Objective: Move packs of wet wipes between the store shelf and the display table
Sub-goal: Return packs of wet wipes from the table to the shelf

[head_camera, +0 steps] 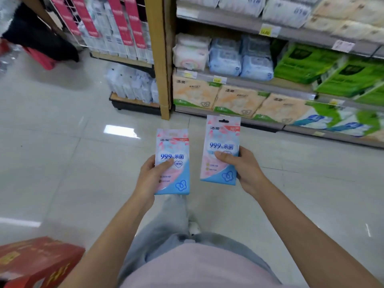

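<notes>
At the centre of the frame I see both hands raised over the pale tiled floor (62,154), each with one pack of wet wipes. The left hand (148,177) grips the left pack (176,146) by its lower left edge. Its thumb (166,163) is pressed across the printed front, and the fingers wrap behind the pack, out of my sight. The right hand (248,170) grips the right pack (223,138) by its lower right edge in the same way, with its thumb (223,156) lying on the front.

Both packs stand upright with their faces towards the camera. They are pink and blue with blue lettering. They sit just beside each other without touching, and the right pack is held a little higher. A hang slot shows at its top.

Across the upper right runs the store shelf (249,83). On it I see blue packs (241,59), green packs (311,65) and, on the tier below them, orange-and-white tissue packs (239,100). A wooden post (161,59) marks its left end. Left of the post hang goods with pink labels (118,28). A red box (37,260) sits in the lower left corner. Below the hands I see light jeans (166,225) and a pale pink top (197,267).
</notes>
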Demonstrator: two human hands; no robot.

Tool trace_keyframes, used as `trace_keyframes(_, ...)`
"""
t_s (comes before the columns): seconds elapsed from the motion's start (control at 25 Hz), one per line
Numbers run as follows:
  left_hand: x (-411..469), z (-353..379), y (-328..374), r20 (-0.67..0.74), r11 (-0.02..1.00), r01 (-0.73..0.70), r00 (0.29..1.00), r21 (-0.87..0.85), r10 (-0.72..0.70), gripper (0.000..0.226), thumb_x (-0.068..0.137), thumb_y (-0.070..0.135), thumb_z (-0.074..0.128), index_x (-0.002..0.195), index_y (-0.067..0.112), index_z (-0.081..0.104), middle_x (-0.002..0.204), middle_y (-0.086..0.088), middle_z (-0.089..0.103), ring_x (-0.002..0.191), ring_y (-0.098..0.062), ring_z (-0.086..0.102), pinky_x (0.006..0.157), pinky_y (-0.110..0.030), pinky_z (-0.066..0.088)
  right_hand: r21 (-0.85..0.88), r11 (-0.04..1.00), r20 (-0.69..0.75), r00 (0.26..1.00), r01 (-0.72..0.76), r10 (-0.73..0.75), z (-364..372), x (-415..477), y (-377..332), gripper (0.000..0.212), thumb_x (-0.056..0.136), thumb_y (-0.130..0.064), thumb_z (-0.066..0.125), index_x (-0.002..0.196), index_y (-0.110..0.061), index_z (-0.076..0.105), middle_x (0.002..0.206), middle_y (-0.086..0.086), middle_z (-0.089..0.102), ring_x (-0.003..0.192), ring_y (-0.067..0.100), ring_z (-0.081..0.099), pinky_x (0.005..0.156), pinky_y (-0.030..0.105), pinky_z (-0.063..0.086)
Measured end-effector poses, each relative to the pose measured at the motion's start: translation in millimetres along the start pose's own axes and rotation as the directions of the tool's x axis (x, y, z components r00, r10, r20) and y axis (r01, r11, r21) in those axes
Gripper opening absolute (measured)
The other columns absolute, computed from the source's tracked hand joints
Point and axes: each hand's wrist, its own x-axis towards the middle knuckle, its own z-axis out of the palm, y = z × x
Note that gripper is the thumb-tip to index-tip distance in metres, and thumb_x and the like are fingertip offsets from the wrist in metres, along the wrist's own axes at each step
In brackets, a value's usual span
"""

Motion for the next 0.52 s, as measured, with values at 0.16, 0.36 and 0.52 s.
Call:
trace_keyframes(0.16,67,36,69,0.11,0.998,-0.028,0.994,0.054,0.022,0.012,0.085,0.012,0.066,0.097,0.013,0.064,0.089,-0.004,0.073,0.076,-0.019,0.069,0.069,-0.029,0.054,0.145,0.988,-0.116,0.992,0.058,-0.041,-4,33,-43,0.028,0.078,-0.002,0.07,0.105,-0.005,0.064,0.1,0.012,0.072,0.079,0.024,0.071,0.069,0.034,0.06)
trace_keyframes(0.36,128,110,167,0.305,0.988,-0.132,0.947,0.083,0.1,0.028,0.078,0.015,0.073,0.105,0.015,0.066,0.099,-0.005,0.074,0.088,-0.02,0.07,0.079,-0.033,0.054,0.348,0.92,-0.239,0.966,0.178,-0.097,-17,59,-107,0.034,0.07,-0.005,0.07,0.103,-0.007,0.064,0.096,0.011,0.074,0.075,0.026,0.071,0.065,0.036,0.06)
trace_keyframes(0.52,165,183,230,0.391,0.98,-0.189,0.908,0.057,0.152,0.025,0.08,0.013,0.069,0.104,0.014,0.065,0.097,-0.005,0.075,0.087,-0.022,0.071,0.078,-0.035,0.056,0.397,0.875,-0.281,0.944,0.278,-0.172,-41,87,-161,0.023,0.077,-0.002,0.066,0.099,-0.01,0.065,0.091,0.008,0.075,0.072,0.023,0.072,0.059,0.032,0.058)
